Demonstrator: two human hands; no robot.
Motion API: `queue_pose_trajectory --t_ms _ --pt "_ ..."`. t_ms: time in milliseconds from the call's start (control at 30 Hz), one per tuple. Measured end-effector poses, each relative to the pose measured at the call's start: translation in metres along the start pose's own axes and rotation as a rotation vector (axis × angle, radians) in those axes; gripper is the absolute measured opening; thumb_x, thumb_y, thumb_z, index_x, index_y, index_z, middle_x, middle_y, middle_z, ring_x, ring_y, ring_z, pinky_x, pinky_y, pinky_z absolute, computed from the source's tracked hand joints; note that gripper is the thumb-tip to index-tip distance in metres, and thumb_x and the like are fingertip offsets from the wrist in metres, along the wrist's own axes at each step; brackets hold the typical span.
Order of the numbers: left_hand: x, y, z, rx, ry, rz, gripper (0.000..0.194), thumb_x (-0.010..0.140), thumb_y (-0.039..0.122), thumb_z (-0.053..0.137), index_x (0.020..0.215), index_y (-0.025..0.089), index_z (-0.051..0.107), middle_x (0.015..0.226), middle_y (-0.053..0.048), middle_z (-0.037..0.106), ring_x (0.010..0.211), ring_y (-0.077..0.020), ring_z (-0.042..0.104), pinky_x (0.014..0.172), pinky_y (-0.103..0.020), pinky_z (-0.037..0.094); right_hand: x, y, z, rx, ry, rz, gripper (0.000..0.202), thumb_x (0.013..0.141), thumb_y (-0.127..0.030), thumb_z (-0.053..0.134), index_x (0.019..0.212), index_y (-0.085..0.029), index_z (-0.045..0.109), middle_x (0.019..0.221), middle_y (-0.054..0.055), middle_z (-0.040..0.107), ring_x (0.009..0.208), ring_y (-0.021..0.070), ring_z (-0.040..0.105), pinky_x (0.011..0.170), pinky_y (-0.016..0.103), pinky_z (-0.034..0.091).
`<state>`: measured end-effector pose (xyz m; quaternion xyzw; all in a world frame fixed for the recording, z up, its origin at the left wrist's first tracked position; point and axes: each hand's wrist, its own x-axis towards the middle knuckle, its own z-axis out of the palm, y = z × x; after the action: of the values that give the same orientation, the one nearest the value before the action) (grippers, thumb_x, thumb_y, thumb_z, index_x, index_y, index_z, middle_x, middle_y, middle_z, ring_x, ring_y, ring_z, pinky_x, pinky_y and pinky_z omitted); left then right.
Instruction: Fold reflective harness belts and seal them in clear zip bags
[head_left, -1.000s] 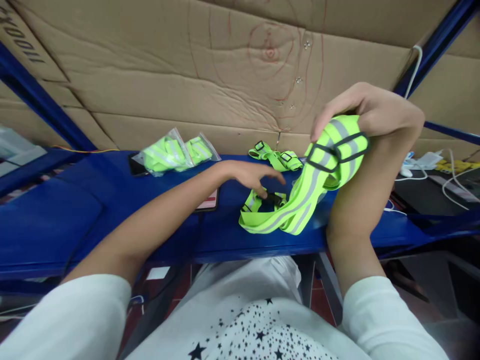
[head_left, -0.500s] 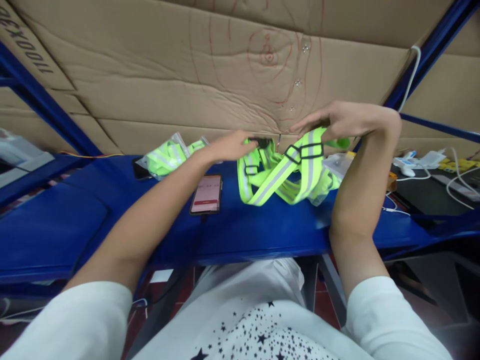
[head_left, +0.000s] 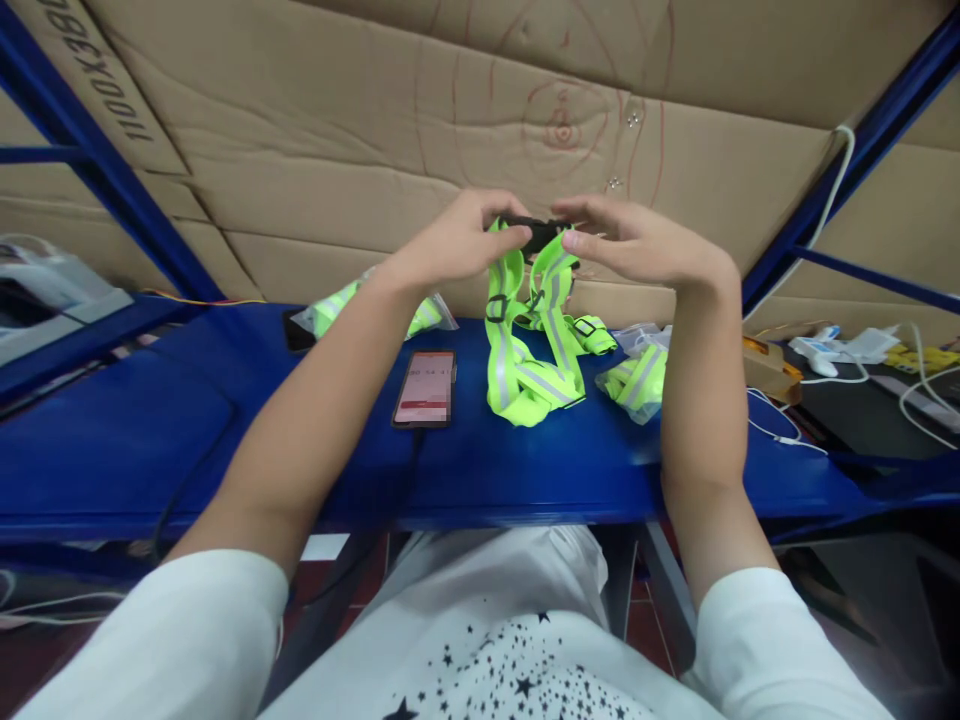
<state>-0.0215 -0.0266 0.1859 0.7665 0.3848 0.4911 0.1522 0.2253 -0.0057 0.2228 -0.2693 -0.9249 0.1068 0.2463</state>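
Head view: both hands have drawn closer together since the earlier frame, and the reflective strap point(head_left: 504, 380) now hangs between them above the bench point(head_left: 555, 490). Left hand point(head_left: 457, 240) and right hand point(head_left: 637, 238) each pinch it beside the black buckle point(head_left: 541, 235), thumb against fingers. A loose pinch could let it slip; its slack loops may twist or snag. Counted: one held strap, one loose strap bundle point(head_left: 596, 335), three bagged straps point(head_left: 637, 380), one lit phone point(head_left: 424, 395).
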Motion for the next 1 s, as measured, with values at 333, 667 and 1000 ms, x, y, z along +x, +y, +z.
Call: queue_pose_trajectory --t_ms 333,667,1000 --pt "-0.009 0.013 -0.006 0.27 -0.022 0.154 0.026 0.073 0.009 0.064 0.095 0.022 0.068 0.099 -0.004 0.073 0.099 -0.0254 0.067 0.095 -0.041 0.05 0.013 -0.006 0.011 -0.363 0.136 0.06 0.015 0.087 -0.027 0.06 0.099 -0.022 0.067 0.099 0.009 0.073 0.094 0.0296 0.064 0.081 0.039 0.049" --pt "-0.01 0.006 -0.005 0.224 -0.066 0.096 0.033 0.084 0.018 0.057 0.116 0.024 0.065 0.12 -0.003 0.071 0.117 -0.0231 0.062 0.105 -0.039 0.047 0.006 -0.007 0.007 -0.263 -0.102 0.004 0.038 0.092 -0.051 0.061 0.113 -0.02 0.067 0.103 0.005 0.072 0.091 0.0239 0.061 0.078 0.032 0.045" --pt "-0.007 -0.005 0.004 -0.112 -0.312 -0.209 0.028 0.09 0.045 0.065 0.093 0.02 0.078 0.103 -0.005 0.077 0.099 -0.0221 0.071 0.09 -0.035 0.053 0.01 -0.009 0.006 -0.248 -0.042 0.02 0.047 0.094 -0.06 0.056 0.108 -0.02 0.077 0.082 0.002 0.072 0.083 0.0217 0.058 0.074 0.031 0.043"
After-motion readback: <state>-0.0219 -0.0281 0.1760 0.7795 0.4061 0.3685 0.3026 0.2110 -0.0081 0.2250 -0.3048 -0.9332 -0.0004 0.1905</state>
